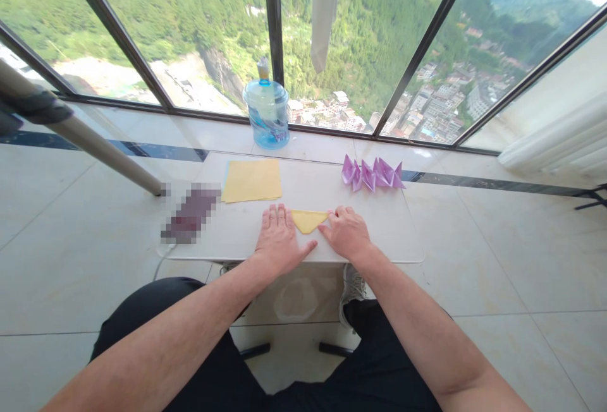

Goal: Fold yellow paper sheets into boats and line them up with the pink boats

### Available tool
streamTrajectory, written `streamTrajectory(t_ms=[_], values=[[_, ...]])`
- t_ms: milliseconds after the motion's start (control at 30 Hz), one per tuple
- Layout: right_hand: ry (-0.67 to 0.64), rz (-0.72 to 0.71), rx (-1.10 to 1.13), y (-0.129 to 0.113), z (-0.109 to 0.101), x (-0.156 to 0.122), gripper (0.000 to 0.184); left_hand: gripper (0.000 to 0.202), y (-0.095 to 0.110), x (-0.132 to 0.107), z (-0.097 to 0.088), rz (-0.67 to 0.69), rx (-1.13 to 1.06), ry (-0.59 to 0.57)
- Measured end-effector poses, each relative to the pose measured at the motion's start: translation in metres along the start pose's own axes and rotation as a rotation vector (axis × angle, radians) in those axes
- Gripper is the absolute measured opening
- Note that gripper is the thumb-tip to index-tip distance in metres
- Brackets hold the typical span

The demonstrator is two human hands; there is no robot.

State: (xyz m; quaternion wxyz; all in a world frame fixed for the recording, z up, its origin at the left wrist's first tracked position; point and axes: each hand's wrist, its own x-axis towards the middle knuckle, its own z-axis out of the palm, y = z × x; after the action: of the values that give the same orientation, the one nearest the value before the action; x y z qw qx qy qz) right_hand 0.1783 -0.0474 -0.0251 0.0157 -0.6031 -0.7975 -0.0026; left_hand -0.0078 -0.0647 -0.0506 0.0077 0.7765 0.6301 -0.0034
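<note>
Paper: yellow folded triangle (308,220), flat on white table (389,235), between both hands.
Left hand (279,238): flat, fingers together, pressing left corner.
Right hand (346,232): flat, fingertips on right corner.
Handling: likely light, thin, creases easily; pinch a corner.
Nearby: yellow sheet stack (251,179), purple folded pieces (373,174).

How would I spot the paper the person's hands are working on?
Find the small white table by the big window. Near its front edge, between the left hand and right hand, lies a folded yellow triangle pointing toward the person. Unlike the flat yellow stack behind it and the purple folded pieces further right, both hands touch it.
</note>
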Motion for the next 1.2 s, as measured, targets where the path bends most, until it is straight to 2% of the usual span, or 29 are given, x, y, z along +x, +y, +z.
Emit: streamTrajectory(t_ms=[167, 267, 367, 467, 533, 667, 933, 1100, 1133, 1200], values=[[-0.027, 0.034, 0.017, -0.002, -0.004, 0.006, 0.045, 0.110, -0.001, 0.003, -0.006, -0.026, 0.001, -0.057], [0.005, 0.018, -0.008, -0.009, -0.002, 0.008, 0.043, 0.108, -0.001, 0.006, -0.009, -0.013, 0.009, -0.063], [0.059, -0.075, -0.017, -0.020, 0.003, 0.009, 0.040, 0.103, 0.000, 0.007, -0.011, 0.010, 0.010, -0.050], [0.026, -0.198, 0.007, -0.026, 0.007, 0.012, 0.046, 0.096, 0.000, 0.005, -0.013, 0.018, -0.013, -0.043], [-0.007, -0.228, 0.019, -0.027, 0.007, 0.014, 0.046, 0.089, -0.001, 0.004, -0.014, 0.029, -0.037, -0.041], [-0.010, -0.199, 0.016, -0.022, 0.006, 0.013, 0.039, 0.082, -0.003, 0.003, -0.014, 0.063, -0.050, -0.051], [0.029, -0.051, -0.017, -0.006, 0.006, -0.002, 0.036, 0.095, -0.002, 0.005, -0.009, 0.029, -0.030, -0.076], [-0.033, -0.008, -0.010, -0.009, -0.003, 0.000, 0.035, 0.105, 0.002, 0.009, -0.017, -0.022, -0.056, -0.125], [-0.050, 0.002, -0.004, -0.011, -0.005, 0.002, 0.033, 0.103, 0.003, 0.011, -0.019, -0.003, -0.074, -0.132], [-0.079, 0.019, 0.010, -0.011, -0.009, 0.007, 0.027, 0.091, 0.003, 0.017, -0.023, 0.124, -0.118, -0.158]])
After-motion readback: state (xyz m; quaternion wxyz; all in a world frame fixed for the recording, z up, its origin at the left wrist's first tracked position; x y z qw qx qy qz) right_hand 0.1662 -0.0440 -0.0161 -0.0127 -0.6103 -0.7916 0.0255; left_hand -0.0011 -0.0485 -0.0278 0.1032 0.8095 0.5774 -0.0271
